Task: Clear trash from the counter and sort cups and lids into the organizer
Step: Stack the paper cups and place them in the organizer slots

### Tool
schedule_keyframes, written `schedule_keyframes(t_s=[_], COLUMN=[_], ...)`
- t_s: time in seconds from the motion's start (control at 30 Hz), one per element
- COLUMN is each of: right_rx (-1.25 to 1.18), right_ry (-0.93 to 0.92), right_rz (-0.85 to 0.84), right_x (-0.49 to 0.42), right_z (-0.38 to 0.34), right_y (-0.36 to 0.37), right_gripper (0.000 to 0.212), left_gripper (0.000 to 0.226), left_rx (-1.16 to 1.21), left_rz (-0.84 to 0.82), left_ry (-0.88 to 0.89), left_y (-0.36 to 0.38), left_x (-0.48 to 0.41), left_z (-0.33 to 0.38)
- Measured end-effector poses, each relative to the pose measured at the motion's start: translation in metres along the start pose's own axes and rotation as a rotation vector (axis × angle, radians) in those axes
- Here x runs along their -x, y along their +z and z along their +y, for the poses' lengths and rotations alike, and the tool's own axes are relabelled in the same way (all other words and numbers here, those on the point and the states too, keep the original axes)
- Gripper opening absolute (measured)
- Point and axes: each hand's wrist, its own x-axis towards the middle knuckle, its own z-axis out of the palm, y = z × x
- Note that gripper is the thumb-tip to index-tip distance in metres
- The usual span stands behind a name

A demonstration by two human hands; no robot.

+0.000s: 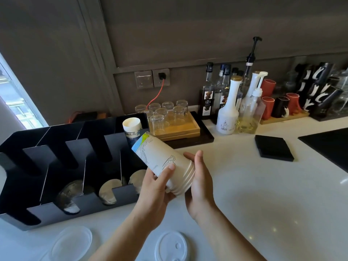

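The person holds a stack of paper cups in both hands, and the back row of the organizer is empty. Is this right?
Not empty: the head view shows cups standing in the back right compartment of the organizer. The rest is right.

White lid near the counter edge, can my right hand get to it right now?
Probably, once it lets go: the right hand holds the rim end of the cup stack, which the left hand also grips. The white lid lies uncovered on the counter between the forearms.
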Motion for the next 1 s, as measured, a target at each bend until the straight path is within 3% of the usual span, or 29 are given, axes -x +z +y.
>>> schedule_keyframes(t_s=[0.2, 0.33, 0.5, 0.57, 0.67, 0.83, 0.9, 1.0], right_rx=[0.405, 0.619, 0.742, 0.891, 1.091, 0.827, 0.684, 0.48], right_ry=[-0.197, -0.333, -0.421, -0.464, -0.525, -0.502, -0.483, -0.403], right_rz=[-0.217, -0.321, -0.468, -0.544, -0.527, -0.431, -0.407, -0.422], right_x=[-0.009, -0.014, -0.016, -0.018, -0.022, -0.015, -0.01, -0.002], right_z=[-0.021, -0.05, -0.094, -0.102, -0.096, -0.069, -0.062, -0.052], right_y=[-0.01, -0.014, 0.004, 0.016, 0.029, 0.04, 0.044, 0.053], right_gripper=[0.046, 0.072, 0.092, 0.087, 0.068, 0.049, 0.047, 0.047], left_gripper=[0.053, 0.055, 0.07, 0.077, 0.083, 0.085, 0.077, 0.071], left_rx=[-0.191, -0.356, -0.966, -1.204, -1.337, -1.185, -0.909, -0.456], left_rz=[-0.007, 0.062, 0.272, 0.336, 0.381, 0.22, 0.186, 0.172], left_ry=[0.136, 0.258, 0.525, 0.658, 0.751, 0.824, 0.767, 0.519], left_y=[-0.011, -0.016, -0.021, -0.023, -0.032, -0.058, -0.07, -0.084], left_x=[-0.002, 0.002, 0.005, 0.006, 0.009, 0.018, 0.022, 0.025], left_z=[0.027, 0.039, 0.048, 0.055, 0.064, 0.086, 0.101, 0.119])
